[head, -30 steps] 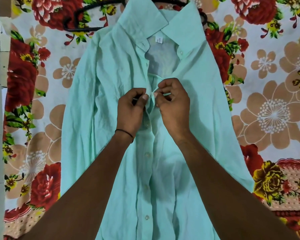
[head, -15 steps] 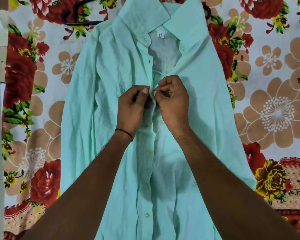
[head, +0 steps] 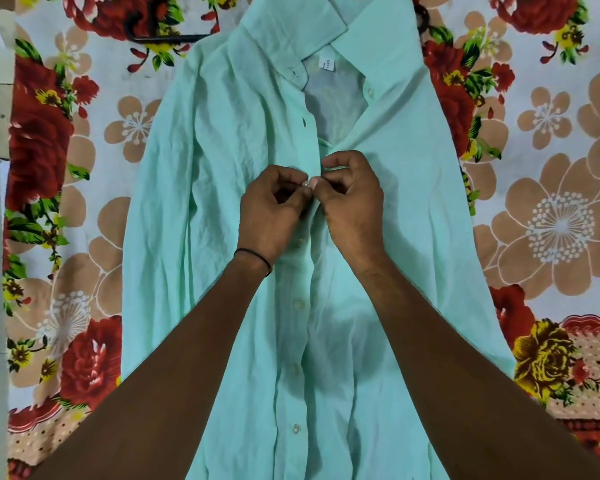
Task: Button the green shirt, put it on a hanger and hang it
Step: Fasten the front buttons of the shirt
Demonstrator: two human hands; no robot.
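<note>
Slippage is your main risk. Your left hand [head: 271, 209] pinches the left front edge and your right hand [head: 354, 206] pinches the right edge, meeting at one small button [head: 306, 183]. The green shirt [head: 222, 168] lies front up on the floral sheet [head: 551, 220], collar far. Thin, creased cloth could slide out of either pinch and let the button pop back, or you could feed it into the wrong hole and skew the front. The hanger [head: 160, 32] lies far left, partly under the collar.
</note>
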